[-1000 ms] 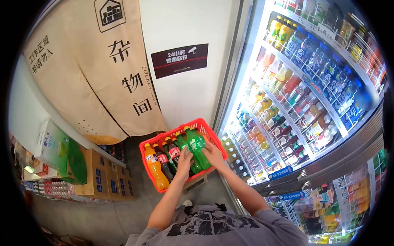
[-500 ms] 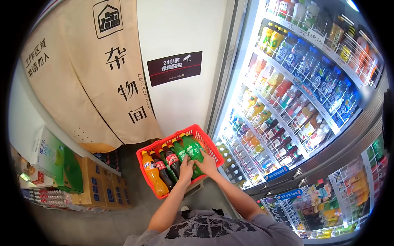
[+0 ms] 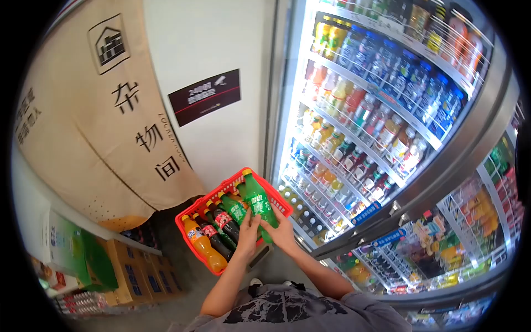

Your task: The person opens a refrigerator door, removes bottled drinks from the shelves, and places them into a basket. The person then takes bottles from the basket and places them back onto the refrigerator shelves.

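A red plastic basket (image 3: pixel 188 214) holds several soda bottles. Raised above its right end is a green soda bottle (image 3: pixel 255 195) with a yellow-green cap, tilted with its cap away from me. My right hand (image 3: pixel 282 233) grips this bottle's lower part from the right. On its left side, my left hand (image 3: pixel 249 235) presses its closed fingers against the same bottle. Left of it lies another green soda bottle (image 3: pixel 235 207), close to my left fingertips. Farther left in the basket are dark cola bottles (image 3: pixel 224 221) and an orange soda bottle (image 3: pixel 202 243).
A lit drinks fridge (image 3: pixel 354 116) with packed shelves stands at the right, its metal frame near the basket. A beige curtain (image 3: pixel 83 110) hangs at the left beside a white wall (image 3: pixel 221 133). Cardboard boxes (image 3: pixel 135 271) are stacked on the floor at the left.
The green bottle has come up out of the basket between my hands and is more upright. My view has turned to the right, shifting the surroundings left.
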Motion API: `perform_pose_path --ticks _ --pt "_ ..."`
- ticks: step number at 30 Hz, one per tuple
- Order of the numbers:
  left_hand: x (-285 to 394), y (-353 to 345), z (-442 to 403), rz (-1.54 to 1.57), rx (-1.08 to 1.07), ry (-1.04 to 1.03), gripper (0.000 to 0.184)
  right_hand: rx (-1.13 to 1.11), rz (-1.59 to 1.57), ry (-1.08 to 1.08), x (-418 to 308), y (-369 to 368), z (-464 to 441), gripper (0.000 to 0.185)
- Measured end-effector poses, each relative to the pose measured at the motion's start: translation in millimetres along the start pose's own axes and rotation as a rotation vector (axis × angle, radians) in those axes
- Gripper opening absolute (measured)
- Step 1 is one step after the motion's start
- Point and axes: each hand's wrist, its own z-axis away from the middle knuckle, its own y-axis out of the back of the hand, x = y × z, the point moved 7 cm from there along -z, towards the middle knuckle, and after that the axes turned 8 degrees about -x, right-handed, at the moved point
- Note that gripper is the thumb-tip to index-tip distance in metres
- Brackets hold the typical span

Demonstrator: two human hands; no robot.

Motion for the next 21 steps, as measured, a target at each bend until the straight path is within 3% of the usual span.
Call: perform_pose_path --ticks 2,5,14,21 --pt "3 -10 -2 0.014 -0.091 -0.030 0.060 0.055 0.084 0.097 -16 12 8 0.068" --pt "-9 -22 -12 -0.038 -0.198 -0.048 0.058 0.081 -0.068 0.038 -2 28 18 0.064" --pt "-60 -98 -14 -0.099 -0.551 0.086 0.071 0.248 -0.106 -0.116 25 95 82 0.060" --pt "-98 -161 0 -0.126 -0.727 0.190 0.073 0.379 -0.157 -0.070 6 154 133 0.062"
